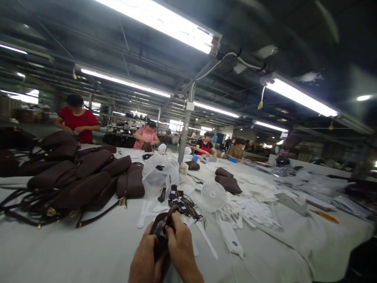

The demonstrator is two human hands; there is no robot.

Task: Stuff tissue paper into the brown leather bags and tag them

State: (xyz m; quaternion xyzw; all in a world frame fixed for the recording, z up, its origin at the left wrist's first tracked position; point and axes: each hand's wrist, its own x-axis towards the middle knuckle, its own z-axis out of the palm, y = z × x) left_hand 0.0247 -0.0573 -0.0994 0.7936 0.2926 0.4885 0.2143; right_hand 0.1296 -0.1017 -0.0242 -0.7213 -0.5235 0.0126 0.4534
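At the bottom centre, a dark brown leather-like bag (160, 232) is held between both hands above the white-covered table. My left hand (145, 253) is closed around its left side. On the right side, my right hand (182, 245) is closed too, its thumb and fingers pinching the upper part. Much of the bag is hidden behind the hands, and its underside runs out of view at the lower edge. Just beyond it lie several black tags (184, 204) with straps. White strips (206, 239) rest close to my right hand.
Brown handbags (88, 188) with long straps are heaped at the left. A clear plastic bag (160, 173), a white handheld fan (214, 195) with cables, piled white strips (259, 214) and orange-handled scissors (326, 216) lie ahead and right. A metal post (185, 133) rises mid-table; several co-workers stand beyond.
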